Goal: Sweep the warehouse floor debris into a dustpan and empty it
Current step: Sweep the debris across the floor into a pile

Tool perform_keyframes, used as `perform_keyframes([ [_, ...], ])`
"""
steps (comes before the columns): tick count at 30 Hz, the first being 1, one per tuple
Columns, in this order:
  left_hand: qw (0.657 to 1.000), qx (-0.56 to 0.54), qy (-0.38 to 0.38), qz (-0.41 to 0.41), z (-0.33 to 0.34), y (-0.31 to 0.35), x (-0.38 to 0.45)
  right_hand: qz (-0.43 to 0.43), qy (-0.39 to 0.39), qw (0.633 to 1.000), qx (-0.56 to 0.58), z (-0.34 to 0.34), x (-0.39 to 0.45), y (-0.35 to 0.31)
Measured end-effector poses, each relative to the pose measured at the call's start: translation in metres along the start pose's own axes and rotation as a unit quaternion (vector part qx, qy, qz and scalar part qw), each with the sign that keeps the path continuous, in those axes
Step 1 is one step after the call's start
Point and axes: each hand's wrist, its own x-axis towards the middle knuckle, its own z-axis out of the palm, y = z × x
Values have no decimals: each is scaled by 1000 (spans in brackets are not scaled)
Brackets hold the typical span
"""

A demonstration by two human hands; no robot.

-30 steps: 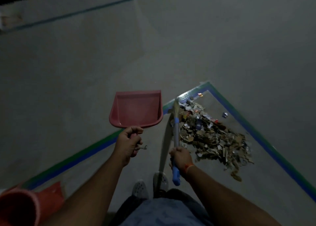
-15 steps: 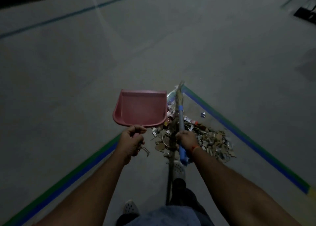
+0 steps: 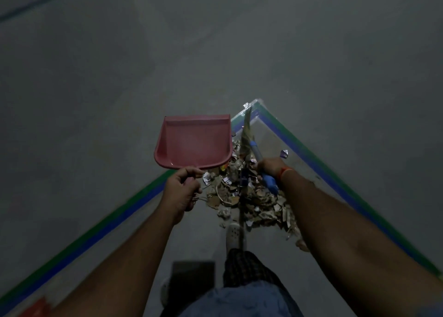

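Pink plastic made up the dustpan [image 3: 194, 144], which was held out in front of the person with its open mouth pointing away and its pan showing nothing inside. The left hand [image 3: 182, 189] had its fingers curled round the dustpan's short handle at the near edge, thumb on top. A thin loop of cord hung from that handle below the fingers.

The right hand [image 3: 269, 169] was wrapped round the blue handle of a hand broom [image 3: 251, 146], with the blue end sticking out past the wrist. An orange band [image 3: 285, 171] circled that wrist. The broom's pale bristles [image 3: 247, 127] reached forward to the taped corner on the floor.

The debris pile [image 3: 249, 197], a heap of dry leaves, paper scraps and bits of wrapper, lay on the grey concrete floor [image 3: 215, 53] just under and between the two hands, beside the dustpan's right edge. One small shiny scrap [image 3: 284, 153] lay apart from the heap, to its right.

Green and blue floor tape [image 3: 299, 144] formed a corner beyond the pile, its two arms running back toward either side of the person. A pale perforated shoe [image 3: 233, 236] stood at the near edge of the pile, below it a dark patterned trouser leg [image 3: 242, 266].
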Motion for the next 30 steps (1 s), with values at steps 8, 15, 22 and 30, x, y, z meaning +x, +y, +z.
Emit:
perform_keyframes([
  [8, 999, 8, -31, -1, 33, 18, 9, -18, -35, 998, 44, -72, -80, 102],
  [15, 996, 33, -87, -10, 77, 18, 7, -44, 24, 995, 83, -104, -99, 150],
  [22, 992, 47, -119, -2, 99, 14, -10, -29, 112, 993, 31, -146, -50, 152],
  [30, 991, 50, -121, -9, 93, 2, -25, 31, 86, 993, -75, -156, -42, 192],
])
